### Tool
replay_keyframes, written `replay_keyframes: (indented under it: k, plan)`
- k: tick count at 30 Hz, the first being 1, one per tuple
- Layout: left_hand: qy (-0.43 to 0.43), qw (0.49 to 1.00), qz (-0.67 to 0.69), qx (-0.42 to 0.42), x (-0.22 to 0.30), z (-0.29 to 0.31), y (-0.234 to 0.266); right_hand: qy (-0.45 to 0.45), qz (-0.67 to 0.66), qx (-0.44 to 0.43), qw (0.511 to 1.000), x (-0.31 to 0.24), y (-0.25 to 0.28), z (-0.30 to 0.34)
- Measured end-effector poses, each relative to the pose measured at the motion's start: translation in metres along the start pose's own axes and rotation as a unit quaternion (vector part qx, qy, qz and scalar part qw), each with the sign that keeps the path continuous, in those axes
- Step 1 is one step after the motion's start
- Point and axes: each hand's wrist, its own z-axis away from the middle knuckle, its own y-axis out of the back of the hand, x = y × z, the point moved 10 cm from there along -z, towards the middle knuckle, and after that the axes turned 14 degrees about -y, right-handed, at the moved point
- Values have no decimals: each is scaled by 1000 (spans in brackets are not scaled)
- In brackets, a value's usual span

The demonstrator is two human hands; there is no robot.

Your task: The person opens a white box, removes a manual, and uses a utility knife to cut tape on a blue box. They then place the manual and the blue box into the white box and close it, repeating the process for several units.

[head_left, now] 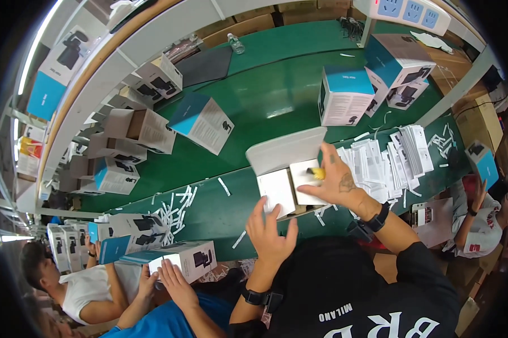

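An open carton (290,151) with its white lid flap raised stands on the green bench before me. Two white inner boxes, a left one (277,191) and a right one (306,194), sit side by side in it. My left hand (270,238) has its fingers spread, with fingertips at the near edge of the left inner box. Over the carton's right side is my right hand (339,181), its thumb on the right inner box. A small yellow-and-black tool (317,173) sticks out from that hand's curled fingers; its exact kind is unclear.
Stacks of white leaflets (372,172) lie to the right. White paper strips (178,211) are scattered at left. Blue-and-white cartons (347,96) stand at back right, and another carton (203,121) at left. At lower left a co-worker's hands (175,284) rest on a carton (189,260).
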Motion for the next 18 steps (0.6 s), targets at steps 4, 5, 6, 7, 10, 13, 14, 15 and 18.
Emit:
replay_keyframes:
  k: [4,5,6,7,10,13,14,15,18]
  plan:
    - [-39,997,-14,-62,15,-24,-21,24,63,-19,998,-19,-13,-3]
    - [-33,998,-12,-60,10,-24,-25,31,55,-29,998,-24,-15,-4]
    - [-50,996,-28,-66,4,-23,-31,36,59,-36,997,-29,-15,-3]
    - [-66,994,-44,-72,-2,-21,-37,32,-4,-59,998,-31,-9,-1]
    - [-81,992,-56,-74,-11,-12,-41,11,-121,-108,987,-42,0,4]
    - [-92,992,-58,-61,-17,-5,-41,156,13,-307,939,-94,-52,12]
    - [-93,995,-41,-23,-20,-2,-36,157,15,-311,937,-101,-57,7]
    - [-94,995,-26,14,-23,2,-30,164,63,-304,936,-106,-63,3]
    - [-104,992,-29,59,-26,11,-21,180,158,-289,927,-119,-79,-6]
